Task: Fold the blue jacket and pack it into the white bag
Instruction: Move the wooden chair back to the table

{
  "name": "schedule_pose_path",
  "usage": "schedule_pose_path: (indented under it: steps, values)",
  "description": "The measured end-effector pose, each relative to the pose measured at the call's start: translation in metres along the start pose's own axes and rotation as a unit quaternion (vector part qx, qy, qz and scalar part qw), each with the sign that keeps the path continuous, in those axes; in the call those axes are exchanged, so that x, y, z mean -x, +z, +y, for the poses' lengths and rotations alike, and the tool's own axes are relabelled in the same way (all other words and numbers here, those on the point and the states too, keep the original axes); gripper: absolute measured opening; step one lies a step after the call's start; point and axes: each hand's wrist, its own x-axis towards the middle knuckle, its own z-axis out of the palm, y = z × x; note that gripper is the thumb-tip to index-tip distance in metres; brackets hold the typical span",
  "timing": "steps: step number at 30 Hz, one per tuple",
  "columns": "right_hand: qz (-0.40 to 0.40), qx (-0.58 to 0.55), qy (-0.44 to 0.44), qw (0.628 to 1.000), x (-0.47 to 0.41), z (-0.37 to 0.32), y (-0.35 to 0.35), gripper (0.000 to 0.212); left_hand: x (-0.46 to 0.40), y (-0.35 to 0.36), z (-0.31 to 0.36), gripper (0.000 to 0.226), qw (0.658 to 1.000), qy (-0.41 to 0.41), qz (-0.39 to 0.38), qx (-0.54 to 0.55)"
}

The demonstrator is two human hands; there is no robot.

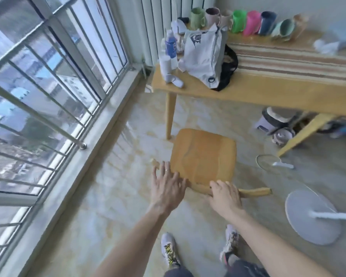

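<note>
Both forearms are bare, with no sleeves in view. The left hand (pixel 167 186) wears a thin ring (pixel 166 170) on one finger; the right hand (pixel 225 196) wears nothing. At six o'clock, dark trouser legs (pixel 246 269) end above two pale sneakers (pixel 170 249) with yellow-and-black patterned laces and uppers, the right one trimmed dark with a touch of pink.

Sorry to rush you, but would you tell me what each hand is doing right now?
Left hand: open, fingers spread, at the chair back, holding nothing.
Right hand: closed over the chair's top rail.
</note>
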Motion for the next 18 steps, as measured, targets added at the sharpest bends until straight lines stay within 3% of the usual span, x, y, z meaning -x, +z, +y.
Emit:
schedule_pose_path:
  steps: [3, 5, 6, 8, 11, 13, 14, 16, 18]
  values:
    - [0.143, -0.11, 0.071, 0.981, 0.021, -0.009, 0.019, 0.037, 0.006, -0.003, -0.009, 0.071, 0.991, -0.046, 0.026, 0.125]
    - [0.268, -0.199, 0.156, 0.93, 0.033, -0.017, 0.03, 0.033, 0.009, -0.005, -0.006, 0.093, 0.964, -0.096, 0.028, 0.245]
    - [0.316, -0.239, 0.201, 0.896, 0.037, -0.021, 0.033, 0.035, 0.007, -0.005, -0.004, 0.1, 0.938, -0.144, 0.003, 0.316]
    - [0.353, -0.348, 0.301, 0.815, 0.039, -0.033, 0.031, 0.05, -0.003, 0.004, 0.002, 0.102, 0.845, -0.274, -0.069, 0.453]
    - [0.29, -0.577, 0.454, 0.613, 0.018, -0.035, 0.024, 0.076, -0.022, 0.009, 0.014, 0.061, 0.641, -0.39, -0.16, 0.642]
    - [0.218, -0.71, 0.506, 0.438, 0.002, -0.031, 0.014, 0.078, -0.036, 0.015, 0.017, 0.03, 0.547, -0.398, -0.179, 0.715]
    - [0.183, -0.77, 0.492, 0.364, -0.004, -0.028, 0.01, 0.071, -0.04, 0.018, 0.019, 0.03, 0.516, -0.401, -0.19, 0.733]
    - [0.113, -0.844, 0.44, 0.286, -0.013, -0.022, 0.006, 0.046, -0.046, 0.02, 0.02, 0.038, 0.461, -0.409, -0.199, 0.762]
    - [0.079, -0.87, 0.406, 0.268, -0.015, -0.018, 0.003, 0.022, -0.048, 0.019, 0.018, 0.029, 0.425, -0.414, -0.208, 0.778]
